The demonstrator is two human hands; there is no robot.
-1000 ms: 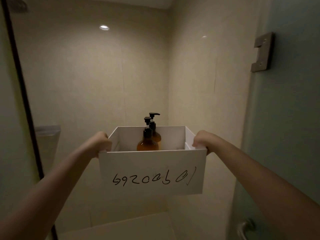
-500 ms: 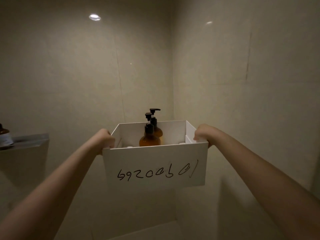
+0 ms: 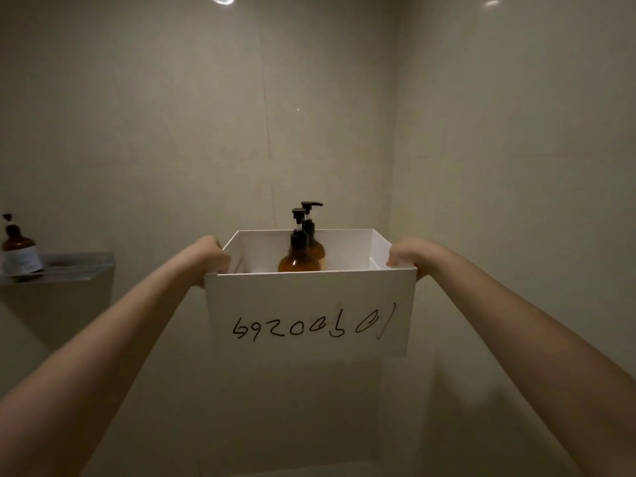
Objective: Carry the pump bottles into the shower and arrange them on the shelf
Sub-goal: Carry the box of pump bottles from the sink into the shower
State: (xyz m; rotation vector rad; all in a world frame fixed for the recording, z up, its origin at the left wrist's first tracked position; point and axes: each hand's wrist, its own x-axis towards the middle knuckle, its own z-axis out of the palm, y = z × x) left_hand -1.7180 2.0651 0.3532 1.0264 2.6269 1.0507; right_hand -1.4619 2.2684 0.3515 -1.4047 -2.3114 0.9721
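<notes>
I hold a white box (image 3: 309, 297) with handwritten digits on its front out before me, at chest height inside the shower. My left hand (image 3: 210, 256) grips its left rim and my right hand (image 3: 403, 257) grips its right rim. Two amber pump bottles with black pumps stand upright inside: the nearer bottle (image 3: 298, 259) and, partly hidden behind it, the rear bottle (image 3: 316, 247). A metal shelf (image 3: 72, 266) is fixed to the wall at the left, and a third amber pump bottle (image 3: 19, 251) with a pale label stands on it.
Beige tiled walls meet in a corner (image 3: 395, 166) just behind the box. The shelf juts out from the left wall below my arm's height. A pale floor edge (image 3: 309, 471) shows at the bottom.
I have moved further into the shower and turned left. The glass door and hinge have left the view, and the shelf with its bottle has come into view at the left.
</notes>
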